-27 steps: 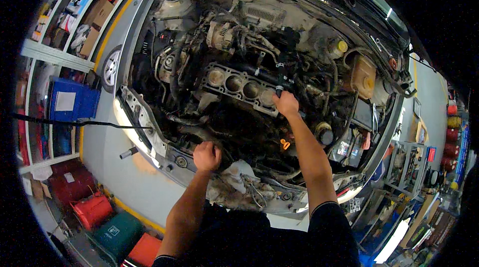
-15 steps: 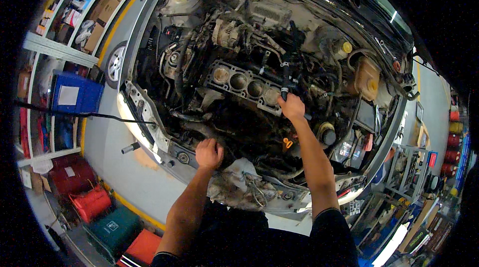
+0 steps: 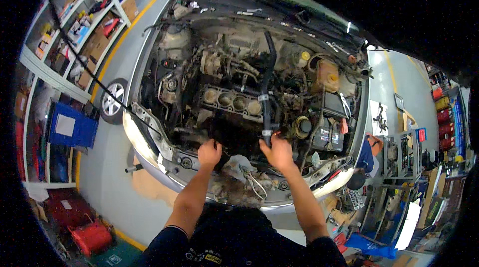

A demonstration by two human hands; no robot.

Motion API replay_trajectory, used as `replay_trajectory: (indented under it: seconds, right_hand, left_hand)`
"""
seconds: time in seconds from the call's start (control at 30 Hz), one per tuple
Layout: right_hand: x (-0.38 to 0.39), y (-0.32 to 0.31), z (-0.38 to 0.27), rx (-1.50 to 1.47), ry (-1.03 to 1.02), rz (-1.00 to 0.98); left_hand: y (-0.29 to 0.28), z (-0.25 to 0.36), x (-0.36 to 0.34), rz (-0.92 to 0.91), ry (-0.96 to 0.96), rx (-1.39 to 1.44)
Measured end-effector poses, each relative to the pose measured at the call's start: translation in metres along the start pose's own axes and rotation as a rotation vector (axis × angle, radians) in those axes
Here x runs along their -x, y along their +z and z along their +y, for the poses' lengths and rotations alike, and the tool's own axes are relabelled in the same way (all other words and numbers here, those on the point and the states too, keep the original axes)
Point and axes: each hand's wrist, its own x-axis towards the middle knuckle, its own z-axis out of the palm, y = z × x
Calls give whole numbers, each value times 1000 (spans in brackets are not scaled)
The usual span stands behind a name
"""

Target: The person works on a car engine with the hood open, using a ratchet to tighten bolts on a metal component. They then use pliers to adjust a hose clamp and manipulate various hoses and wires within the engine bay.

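Observation:
My right hand point(image 3: 280, 154) is closed around the near end of a black rubber hose point(image 3: 267, 110) that has metal clamps on it. From there the hose runs away from me past the right end of the bare engine block point(image 3: 233, 104), its far part standing toward the back of the engine bay. Four-in-a-row detail aside, several round cylinder bores show in the block's flat top. At the bay's front edge, my left hand point(image 3: 209, 153) has its fingers curled downward; what lies under them is hidden.
Around the block sit a car battery point(image 3: 329, 134), a yellowed coolant tank point(image 3: 327, 75) and a round-capped part point(image 3: 302, 127). Tools lie along the far edge, including a wrench point(image 3: 249, 12). Shelving point(image 3: 75, 22) and a wheel point(image 3: 114, 98) stand left of the car.
My right hand has come nearer to me, drawing the hose's end toward the bay's front. My left hand stays at the front edge. The view has tilted up, showing more of the hood.

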Motion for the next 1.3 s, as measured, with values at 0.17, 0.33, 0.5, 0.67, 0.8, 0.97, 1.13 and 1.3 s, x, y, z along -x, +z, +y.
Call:
replay_trajectory:
  seconds: [0.17, 0.33, 0.5, 0.67, 0.8, 0.97, 1.13, 1.3]
  right_hand:
    - [84, -24, -29, -76, -49, 16]
    - [137, -35, -46, -67, 8, -14]
    - [184, -38, -61, -50, -8, -50]
    - [215, -51, -67, -75, -46, -137]
    - [229, -85, -58, -437, -187, -321]
    - [226, -83, -9, -1006, -188, -1024]
    - [254, -43, -11, -1837, -15, -1054]
    - [262, -54, -64, -2363, -56, -1194]
  left_hand:
    - [-14, -1, -4, -53, -161, 594]
    - [-61, 95, 15, -431, -178, 1613]
    - [-130, 177, 49, -812, -300, 1948]
    - [-123, 184, 75, -847, -331, 1919]
    - [-145, 196, 110, -1063, -262, 2076]
    - [-157, 203, 139, -1390, -96, 2283]
    - [-173, 227, 157, -1537, -182, 2447]
    - [-172, 228, 168, -1291, -247, 2087]
